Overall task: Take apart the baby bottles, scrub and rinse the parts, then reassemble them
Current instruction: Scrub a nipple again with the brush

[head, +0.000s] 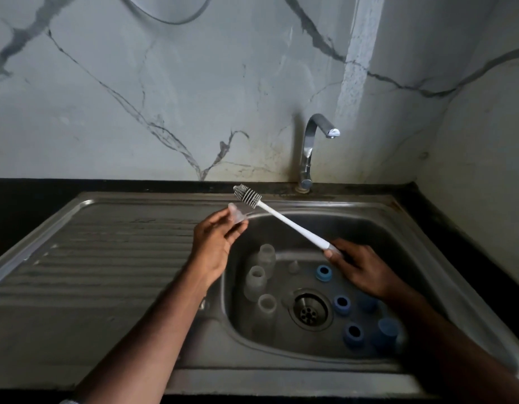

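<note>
Fingers of the left hand (216, 243) are pinching a clear, soft-looking teat (237, 214) above the ribbed steel drainboard (106, 243). Just right of it, the brush (281, 217) is slanting up, grey bristles nearly touching the teat, its white handle gripped by the right hand (360, 269). Below both hands, translucent bottles (256, 282) and blue rings (323, 272) are lying in the basin (369, 228).

Both forearms are bare, no sleeves showing, each hand ungloved
</note>
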`<state>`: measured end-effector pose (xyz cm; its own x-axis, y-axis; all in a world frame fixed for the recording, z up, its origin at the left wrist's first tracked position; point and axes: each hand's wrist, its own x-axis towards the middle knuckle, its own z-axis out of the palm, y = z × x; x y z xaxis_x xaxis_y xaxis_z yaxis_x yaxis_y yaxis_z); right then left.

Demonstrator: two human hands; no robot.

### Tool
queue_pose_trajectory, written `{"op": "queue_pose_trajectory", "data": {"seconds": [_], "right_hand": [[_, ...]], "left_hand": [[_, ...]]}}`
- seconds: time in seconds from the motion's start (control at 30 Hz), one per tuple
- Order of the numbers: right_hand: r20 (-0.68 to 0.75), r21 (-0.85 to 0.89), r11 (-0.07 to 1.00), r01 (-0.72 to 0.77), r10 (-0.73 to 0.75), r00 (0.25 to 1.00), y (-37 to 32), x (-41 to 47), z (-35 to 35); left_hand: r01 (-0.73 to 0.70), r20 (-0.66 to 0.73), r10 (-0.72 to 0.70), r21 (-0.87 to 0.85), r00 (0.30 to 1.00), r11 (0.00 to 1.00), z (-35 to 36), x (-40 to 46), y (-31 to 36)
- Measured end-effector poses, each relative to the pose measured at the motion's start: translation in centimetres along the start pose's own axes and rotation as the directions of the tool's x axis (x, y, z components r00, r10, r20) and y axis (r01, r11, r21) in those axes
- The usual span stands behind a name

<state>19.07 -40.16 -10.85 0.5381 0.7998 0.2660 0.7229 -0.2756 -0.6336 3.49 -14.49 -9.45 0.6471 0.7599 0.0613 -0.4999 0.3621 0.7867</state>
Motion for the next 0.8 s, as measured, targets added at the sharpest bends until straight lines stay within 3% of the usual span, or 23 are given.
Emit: {"op": "queue_pose_trajectory", "data": {"seconds": [0.17, 0.3, 0.57, 0.73, 0.8], "right_hand": [[0.045, -0.019, 0.999, 0.028, -0.027, 0.999, 0.0, 0.4, 1.1], [0.071, -0.01, 1.0, -0.004, 0.005, 0.997, -0.1, 0.2, 0.6], [0.021, -0.009, 1.0, -0.005, 0.005, 1.0, -1.1, 0.7, 1.6], [0.042, 0.022, 0.998, -0.054, 0.053, 0.998, 0.1, -0.2, 0.0], [0.078, -0.018, 0.999, -0.032, 0.034, 0.996, -0.3, 0.0, 0.6]], "left_hand": [[-0.081, -0.045, 0.088, 0.134, 0.995, 0.988, 0.0, -0.1, -0.3], [-0.115, -0.147, 0.118, 0.024, 0.982, 0.993, -0.8, 0.5, 0.6], [-0.139, 0.099, 0.126, 0.14, 0.987, 0.98, 1.3, -1.1, -1.3], [-0.124, -0.085, 0.123, -0.015, 0.989, 0.992, -0.2, 0.5, 0.5], [-0.114, -0.052, 0.115, 0.011, 0.992, 0.993, -0.1, 0.2, 0.3]]}}
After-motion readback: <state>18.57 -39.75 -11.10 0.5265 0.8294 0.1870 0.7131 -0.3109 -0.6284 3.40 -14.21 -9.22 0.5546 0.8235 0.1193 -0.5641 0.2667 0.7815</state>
